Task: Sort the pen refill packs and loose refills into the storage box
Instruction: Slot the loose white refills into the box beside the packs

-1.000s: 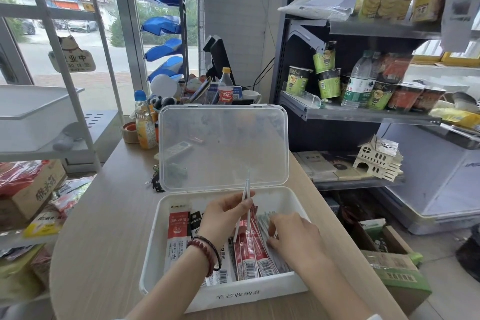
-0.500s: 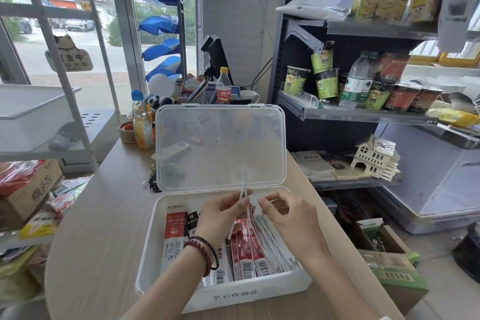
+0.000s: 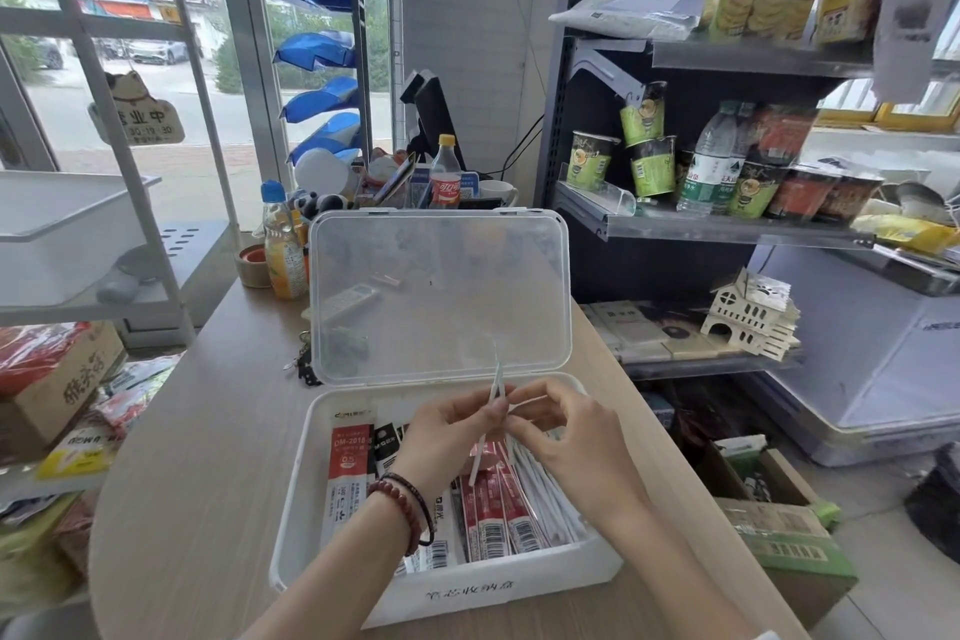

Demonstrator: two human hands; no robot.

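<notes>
Left fingers (image 3: 480,411): closed in a pinch on the loose refill (image 3: 496,376), held upright at mid-length.
Right fingers (image 3: 524,424): curled beside it; hold cannot be told.
Refill: above the storage box (image 3: 519,587); judged light, thin, bendable; mid-shaft hold advised.

Counter: a light wood-grain counter with a rounded edge (image 3: 171,483) fills the foreground.
Windows: tall grey-framed glass panes (image 3: 72,120) on the left let in daylight from a street.
Wall: a pale grey panelled wall (image 3: 467,42) stands behind.
Shelving: a dark metal shelf unit (image 3: 727,230) on the right carries cups and bottles.
Floor: pale grey tiles (image 3: 872,525) show at lower right.
</notes>
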